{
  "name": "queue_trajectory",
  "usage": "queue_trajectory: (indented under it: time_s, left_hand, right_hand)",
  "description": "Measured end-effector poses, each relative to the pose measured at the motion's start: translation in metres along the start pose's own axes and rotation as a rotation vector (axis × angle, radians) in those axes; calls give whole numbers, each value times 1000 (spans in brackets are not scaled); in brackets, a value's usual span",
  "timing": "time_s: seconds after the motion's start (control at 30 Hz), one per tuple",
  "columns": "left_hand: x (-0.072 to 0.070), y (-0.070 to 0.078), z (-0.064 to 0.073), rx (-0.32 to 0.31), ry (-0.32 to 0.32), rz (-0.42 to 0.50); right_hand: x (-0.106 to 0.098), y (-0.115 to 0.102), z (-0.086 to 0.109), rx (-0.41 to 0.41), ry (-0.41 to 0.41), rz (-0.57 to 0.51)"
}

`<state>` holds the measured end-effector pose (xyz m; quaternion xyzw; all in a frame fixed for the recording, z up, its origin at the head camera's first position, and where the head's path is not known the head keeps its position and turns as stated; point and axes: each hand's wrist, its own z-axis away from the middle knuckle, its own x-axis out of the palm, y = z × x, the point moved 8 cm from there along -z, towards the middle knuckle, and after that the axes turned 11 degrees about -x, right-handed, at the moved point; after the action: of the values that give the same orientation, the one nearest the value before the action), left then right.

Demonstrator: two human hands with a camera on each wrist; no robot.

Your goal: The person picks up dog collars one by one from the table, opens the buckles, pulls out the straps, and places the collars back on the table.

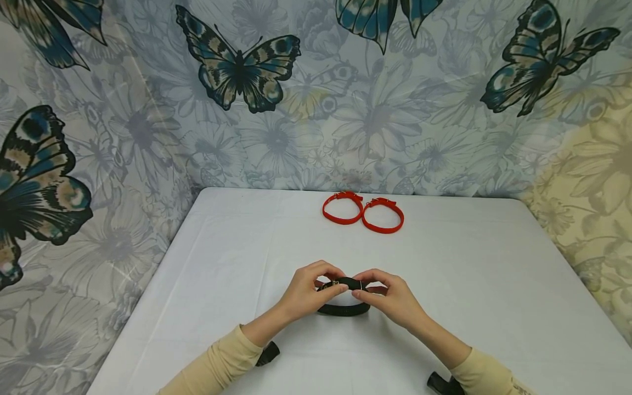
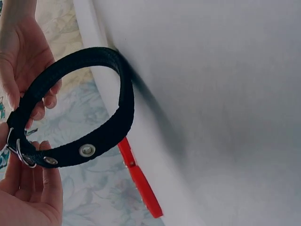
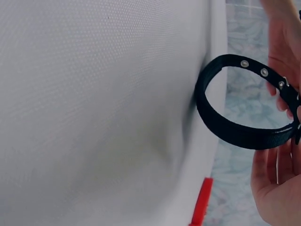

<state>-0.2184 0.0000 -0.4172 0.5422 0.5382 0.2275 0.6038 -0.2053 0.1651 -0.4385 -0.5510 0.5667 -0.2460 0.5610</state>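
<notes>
A black collar [image 1: 344,310] with metal eyelets and a buckle forms a fastened loop, its lower edge close over the white table. My left hand [image 1: 313,289] pinches it at the buckle end, thumb in front and fingers behind. Opposite, my right hand [image 1: 391,296] pinches the strap by its overlapping end. In the left wrist view the collar [image 2: 124,101] shows its eyelets and a metal ring beside the left hand [image 2: 35,193]. The right wrist view has the right hand [image 3: 280,188] under the collar [image 3: 235,136].
Two red collars [image 1: 384,230], each buckled into a ring, lie side by side near the far edge of the white table [image 1: 222,247]. Behind the table hangs a butterfly-patterned wall covering [image 1: 276,142].
</notes>
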Motion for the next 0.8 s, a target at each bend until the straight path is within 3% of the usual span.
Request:
queue_trajectory:
  time_s: [0.23, 0.47, 0.6, 0.8]
  left_hand:
    - [0, -8, 2, -68, 21, 88]
    - [1, -12, 2, -111, 4, 128]
    - [-1, -5, 0, -47, -24, 29]
    - [-1, 22, -7, 101, -61, -335]
  right_hand:
    - [1, 4, 3, 114, 23, -56]
    - [-1, 6, 4, 122, 40, -24]
    - [-1, 5, 2, 81, 32, -16]
    - [-1, -5, 0, -30, 8, 26]
